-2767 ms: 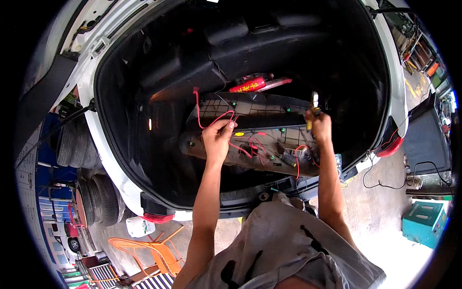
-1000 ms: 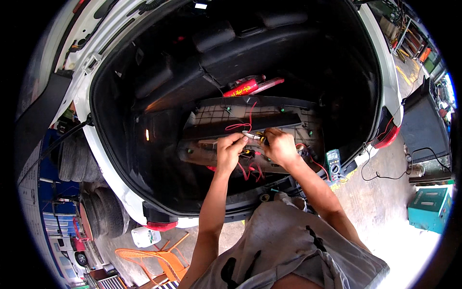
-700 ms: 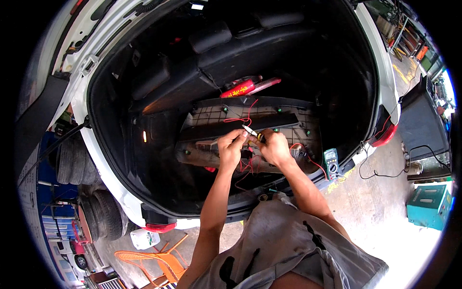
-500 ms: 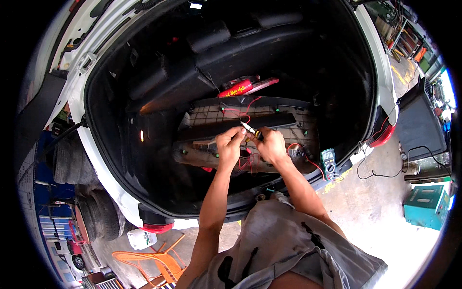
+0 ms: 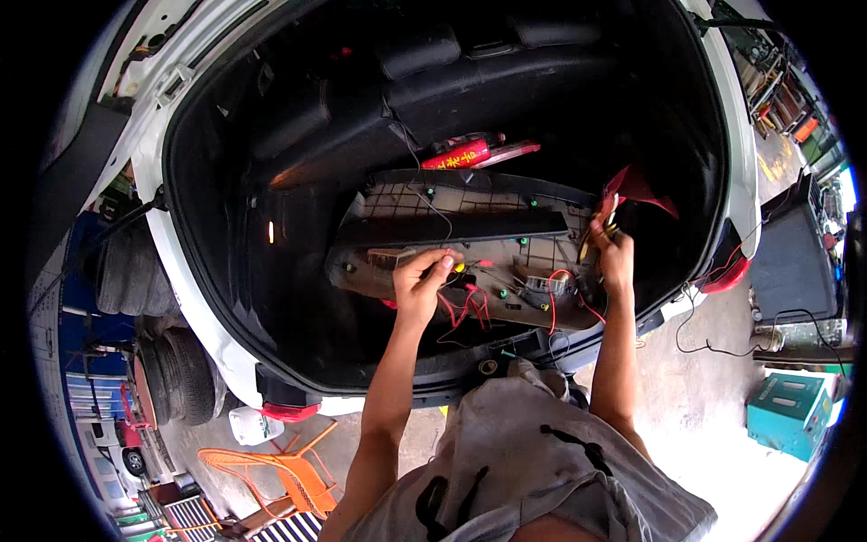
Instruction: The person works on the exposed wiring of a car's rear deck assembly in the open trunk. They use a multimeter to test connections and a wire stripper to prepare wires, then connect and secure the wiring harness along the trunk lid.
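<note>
My left hand (image 5: pixel 422 282) is closed in a pinch on a thin dark wire (image 5: pixel 440 211) that runs down from the seat back. A small yellow piece (image 5: pixel 460 267) shows at its fingertips. Farther right, my right hand (image 5: pixel 616 260) is closed round pliers (image 5: pixel 611 222) with yellow and black handles, at the right end of the trim panel. A red flexible sheet (image 5: pixel 643 188) lies against the pliers' far end; whether I hold it too is unclear. Beneath my hands rests the upturned trim panel (image 5: pixel 488 191) with green clips. Red wires (image 5: pixel 466 309) lie looped on it.
The white car's open trunk surrounds my hands, its rim (image 5: pixel 209 318) curving round. A red package (image 5: pixel 462 155) lies behind the panel. Outside are an orange chair (image 5: pixel 302 483), stacked tires (image 5: pixel 185 378), a teal box (image 5: pixel 788 414) and a black cable (image 5: pixel 718 350) on the floor.
My hands have parted: the right, with the pliers, has gone right, and the red sheet now shows beside it. The left stays near the middle with the wire. The multimeter no longer shows.
</note>
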The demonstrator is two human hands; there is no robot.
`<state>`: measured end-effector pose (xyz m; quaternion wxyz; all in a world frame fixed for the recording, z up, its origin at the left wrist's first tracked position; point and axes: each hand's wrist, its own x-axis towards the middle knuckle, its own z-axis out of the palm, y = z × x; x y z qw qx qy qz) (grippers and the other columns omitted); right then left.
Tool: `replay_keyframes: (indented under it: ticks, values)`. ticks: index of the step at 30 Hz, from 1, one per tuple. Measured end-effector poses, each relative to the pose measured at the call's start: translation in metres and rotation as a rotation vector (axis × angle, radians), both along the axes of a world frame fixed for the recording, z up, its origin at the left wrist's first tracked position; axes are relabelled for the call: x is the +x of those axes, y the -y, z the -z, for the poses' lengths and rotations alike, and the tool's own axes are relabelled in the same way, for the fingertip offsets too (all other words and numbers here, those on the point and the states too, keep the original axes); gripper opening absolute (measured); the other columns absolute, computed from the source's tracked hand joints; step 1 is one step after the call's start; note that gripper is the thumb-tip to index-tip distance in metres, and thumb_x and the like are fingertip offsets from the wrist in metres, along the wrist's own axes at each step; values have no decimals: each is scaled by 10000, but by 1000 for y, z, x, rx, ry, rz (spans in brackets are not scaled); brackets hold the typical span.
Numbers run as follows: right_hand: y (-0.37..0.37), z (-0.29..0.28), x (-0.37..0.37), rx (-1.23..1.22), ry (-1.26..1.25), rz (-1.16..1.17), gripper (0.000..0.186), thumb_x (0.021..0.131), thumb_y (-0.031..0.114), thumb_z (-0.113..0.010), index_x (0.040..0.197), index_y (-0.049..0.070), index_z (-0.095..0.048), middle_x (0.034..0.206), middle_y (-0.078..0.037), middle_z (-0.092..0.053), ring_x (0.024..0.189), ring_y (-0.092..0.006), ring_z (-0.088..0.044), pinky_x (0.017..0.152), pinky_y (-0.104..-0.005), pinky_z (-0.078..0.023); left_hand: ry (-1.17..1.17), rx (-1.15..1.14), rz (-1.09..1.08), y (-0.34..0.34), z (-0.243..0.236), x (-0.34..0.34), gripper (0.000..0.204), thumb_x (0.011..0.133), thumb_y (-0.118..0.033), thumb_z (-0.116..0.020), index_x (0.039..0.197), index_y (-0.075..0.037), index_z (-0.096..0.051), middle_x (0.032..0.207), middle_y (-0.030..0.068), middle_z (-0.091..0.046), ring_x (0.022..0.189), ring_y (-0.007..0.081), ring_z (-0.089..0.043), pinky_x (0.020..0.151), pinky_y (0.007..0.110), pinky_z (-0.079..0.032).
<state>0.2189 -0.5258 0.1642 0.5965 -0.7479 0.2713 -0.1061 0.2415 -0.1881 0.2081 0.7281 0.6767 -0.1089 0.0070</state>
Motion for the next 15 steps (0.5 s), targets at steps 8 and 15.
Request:
replay_keyframes:
  ticks: [8,15]
  values:
    - [-5,55,-35,-294,-191,-402,307,861,283,-732,863,-23,-701,723,-172,-699,693,-293,-699,656,-395,-515,-109,60,106,12,4,2,184,954,-114,-646,1021,46,-705,776,38,-659,634,72,-507,568,230,-396]
    - [13,61,-48,-465,-137,-279,358,869,337,-716,781,-10,-707,685,-142,-675,623,-289,-653,590,-423,-511,-326,109,158,13,8,-3,184,976,-139,-619,1042,25,-671,826,99,-727,760,135,-702,452,216,-424]
